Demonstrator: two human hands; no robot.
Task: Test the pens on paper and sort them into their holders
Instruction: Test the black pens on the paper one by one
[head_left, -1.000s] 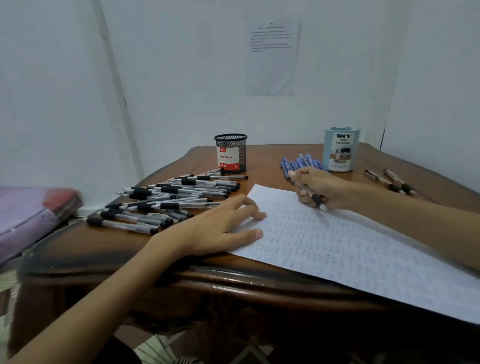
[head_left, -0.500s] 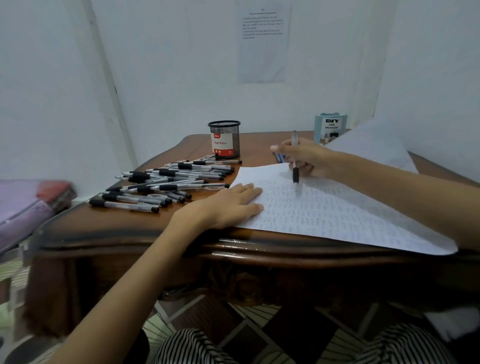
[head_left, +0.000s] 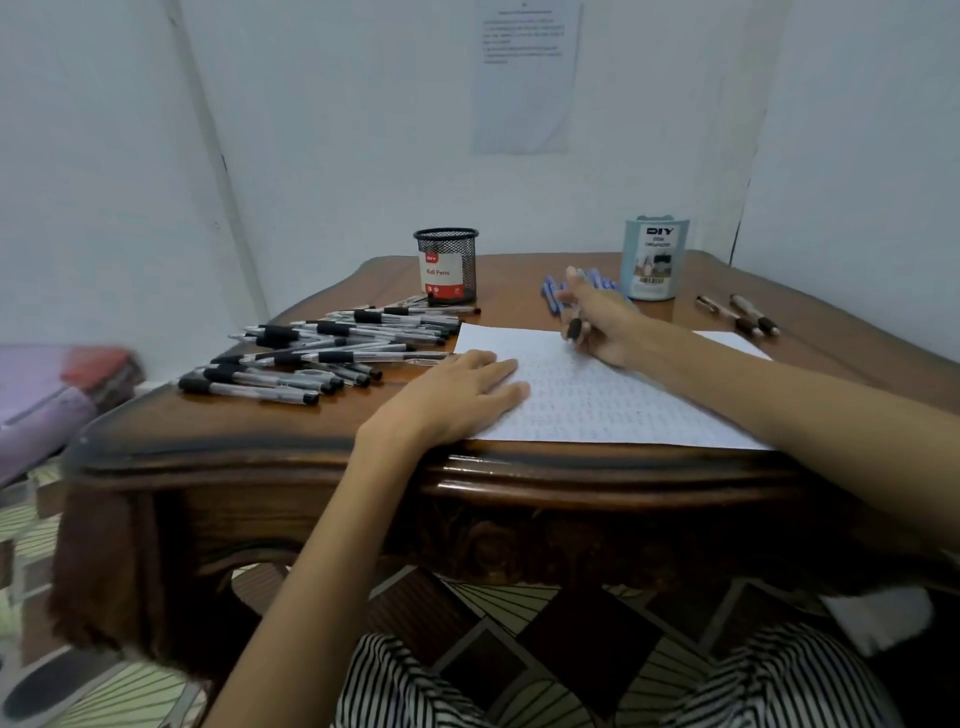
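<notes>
A white sheet of paper (head_left: 602, 400) covered in small pen marks lies on the brown wooden table (head_left: 363, 467). My left hand (head_left: 457, 395) lies flat on the sheet's left edge, fingers straight. My right hand (head_left: 602, 322) grips a black-grip pen (head_left: 574, 325) with its tip at the paper's far edge. A heap of several black pens (head_left: 322, 353) lies left of the paper. Several blue pens (head_left: 553, 293) lie behind my right hand. A black mesh holder (head_left: 448, 265) and a light-blue holder (head_left: 653, 260) stand at the back.
Two dark pens (head_left: 743, 314) lie at the table's far right. White walls close in behind and to the right. A purple and red bundle (head_left: 52, 395) sits to the left, off the table. The table's front edge is right at my striped lap.
The view shifted, and my right hand turned the pen from upright above the sheet down to the paper's far edge. My left hand stays on the sheet.
</notes>
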